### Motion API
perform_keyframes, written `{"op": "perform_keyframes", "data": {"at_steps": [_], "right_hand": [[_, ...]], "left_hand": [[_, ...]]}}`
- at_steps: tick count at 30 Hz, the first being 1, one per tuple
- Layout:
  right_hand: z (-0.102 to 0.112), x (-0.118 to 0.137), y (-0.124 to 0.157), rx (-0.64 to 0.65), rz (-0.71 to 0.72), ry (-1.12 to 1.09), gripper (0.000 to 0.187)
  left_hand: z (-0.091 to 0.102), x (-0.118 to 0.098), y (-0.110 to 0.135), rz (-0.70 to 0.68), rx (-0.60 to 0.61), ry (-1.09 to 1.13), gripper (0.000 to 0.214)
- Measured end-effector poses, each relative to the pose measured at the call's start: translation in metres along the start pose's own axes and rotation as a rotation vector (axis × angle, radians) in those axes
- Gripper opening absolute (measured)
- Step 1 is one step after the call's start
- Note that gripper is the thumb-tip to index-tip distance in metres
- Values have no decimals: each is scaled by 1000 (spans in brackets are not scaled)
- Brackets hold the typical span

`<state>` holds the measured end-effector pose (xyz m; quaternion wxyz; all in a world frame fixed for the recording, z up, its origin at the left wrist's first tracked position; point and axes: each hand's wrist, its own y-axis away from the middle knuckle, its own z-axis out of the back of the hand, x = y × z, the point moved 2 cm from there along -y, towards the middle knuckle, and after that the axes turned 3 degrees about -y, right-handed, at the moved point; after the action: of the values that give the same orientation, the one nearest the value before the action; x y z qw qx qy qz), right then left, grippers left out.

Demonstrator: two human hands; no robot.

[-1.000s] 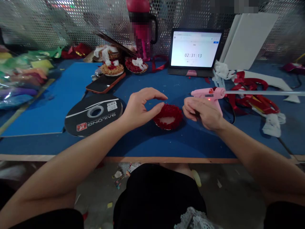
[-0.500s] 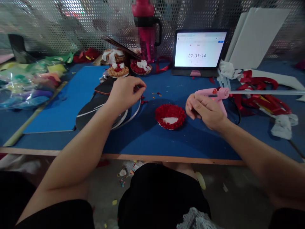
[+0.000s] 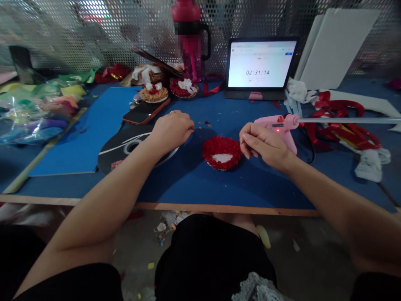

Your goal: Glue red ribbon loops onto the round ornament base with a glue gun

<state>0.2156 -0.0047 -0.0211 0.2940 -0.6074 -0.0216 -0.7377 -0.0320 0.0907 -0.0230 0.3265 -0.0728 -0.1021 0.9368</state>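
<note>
A small round bowl-like piece (image 3: 222, 148), covered in red crumbly bits with a bare white patch at its front, sits on the blue table. To its left, my left hand (image 3: 173, 130) is low over the tabletop with fingers curled down and together; whatever is under the fingertips is hidden. My right hand (image 3: 263, 144) hovers at the piece's right edge, thumb and fingers pinched together, and I cannot see what is between them. Just behind that hand lies a pink glue gun (image 3: 283, 127) with a lit red light and a long clear glue stick.
A black disc-shaped spool (image 3: 114, 144) and a phone (image 3: 145, 112) lie left. Decorated round pieces (image 3: 153, 93), a pink bottle (image 3: 189, 46) and a tablet (image 3: 261, 65) stand behind. Red ribbon (image 3: 338, 106) is at right, plastic-wrapped coloured material (image 3: 37, 113) at left.
My left hand has come down toward the table and closed its fingers where small red bits lay. My right hand has shifted slightly left, closer to the red-covered piece.
</note>
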Motion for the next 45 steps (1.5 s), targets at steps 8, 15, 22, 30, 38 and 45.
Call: {"op": "perform_keyframes", "data": {"at_steps": [8, 15, 22, 30, 38, 45], "right_hand": [[0, 1, 3, -105, 86, 407, 11], [-7, 14, 6, -151, 238, 643, 15], [-11, 15, 8, -130, 328, 755, 5], [-12, 16, 11, -150, 374, 791, 8], [-13, 17, 13, -155, 491, 865, 7], [-12, 17, 11, -181, 431, 770, 6]], "left_hand": [[18, -63, 18, 145, -139, 915, 20], [0, -97, 28, 235, 30, 1393, 27], [5, -104, 33, 190, -9, 1413, 25], [3, -104, 35, 160, -21, 1353, 19], [2, -105, 33, 114, -29, 1254, 24], [10, -101, 36, -41, -256, 807, 15]]}}
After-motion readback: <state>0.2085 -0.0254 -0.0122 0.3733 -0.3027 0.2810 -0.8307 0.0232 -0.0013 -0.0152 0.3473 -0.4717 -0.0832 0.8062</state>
